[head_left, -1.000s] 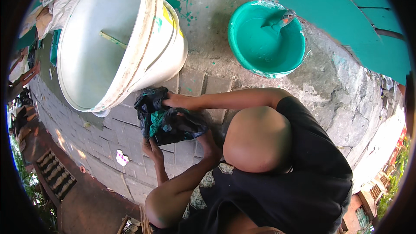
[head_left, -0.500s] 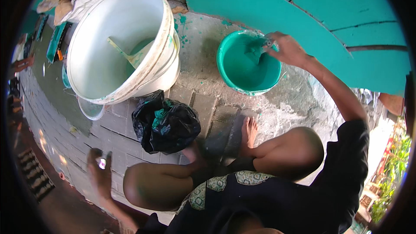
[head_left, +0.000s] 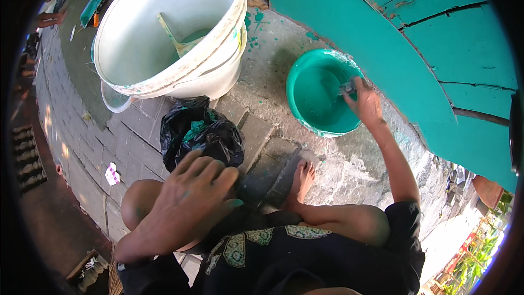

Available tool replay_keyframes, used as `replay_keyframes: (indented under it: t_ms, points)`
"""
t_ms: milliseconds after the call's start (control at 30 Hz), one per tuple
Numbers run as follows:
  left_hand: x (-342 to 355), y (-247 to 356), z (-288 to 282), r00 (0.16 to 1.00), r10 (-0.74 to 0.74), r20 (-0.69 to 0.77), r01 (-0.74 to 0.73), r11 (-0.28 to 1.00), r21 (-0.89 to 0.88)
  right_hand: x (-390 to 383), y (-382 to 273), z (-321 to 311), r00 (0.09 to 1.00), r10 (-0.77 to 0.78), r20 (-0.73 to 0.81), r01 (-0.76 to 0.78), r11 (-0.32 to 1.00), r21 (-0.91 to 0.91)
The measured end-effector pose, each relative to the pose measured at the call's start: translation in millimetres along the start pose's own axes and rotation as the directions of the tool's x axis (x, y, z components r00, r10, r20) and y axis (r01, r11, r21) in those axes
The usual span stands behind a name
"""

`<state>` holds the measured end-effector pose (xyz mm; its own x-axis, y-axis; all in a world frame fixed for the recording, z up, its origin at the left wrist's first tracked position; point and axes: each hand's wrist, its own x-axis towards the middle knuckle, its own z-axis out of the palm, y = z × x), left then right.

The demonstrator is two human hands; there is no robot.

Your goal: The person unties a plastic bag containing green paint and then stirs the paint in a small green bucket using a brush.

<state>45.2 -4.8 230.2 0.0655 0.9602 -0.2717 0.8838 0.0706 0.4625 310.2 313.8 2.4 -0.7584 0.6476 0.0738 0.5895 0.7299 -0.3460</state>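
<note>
My right hand (head_left: 364, 104) is closed around the paint-stained handle of a paintbrush (head_left: 347, 88), at the right side of a green tub (head_left: 295, 79). Green paint (head_left: 322, 90) lies inside this tub; the brush's lower end is hard to make out. My left hand (head_left: 194, 199), a little blurred, hovers over my left thigh with fingers apart and nothing in it. Just beyond its fingers sits a crumpled black plastic bag (head_left: 226, 142) with green paint smears.
A big white bucket (head_left: 131, 38) at the left contains a pale long-handled tool (head_left: 170, 33). A green-painted board wall (head_left: 338, 27) rises at the far right. A small white and purple piece (head_left: 112, 173) lies on the paving (head_left: 131, 158). My bare foot (head_left: 303, 177) rests before the tub.
My left hand has come inward from the left, beside the white and purple piece, to above my thigh. My right hand has drawn the brush nearer me. The view has shifted.
</note>
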Motion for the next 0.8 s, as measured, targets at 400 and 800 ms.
replay_keyframes:
  t_ms: [400, 800]
  points:
    - [1, 6, 20, 0.998, -0.049, 0.024, 0.052, 0.993, -0.106, -26, -34, -9, 0.988, -0.063, 0.138, 0.007, 0.928, 0.373]
    - [-3, 10, 24, 0.994, -0.008, 0.11, 0.019, 0.995, -0.098, -13, -23, 8, 0.93, -0.214, 0.3, 0.104, 0.934, 0.343]
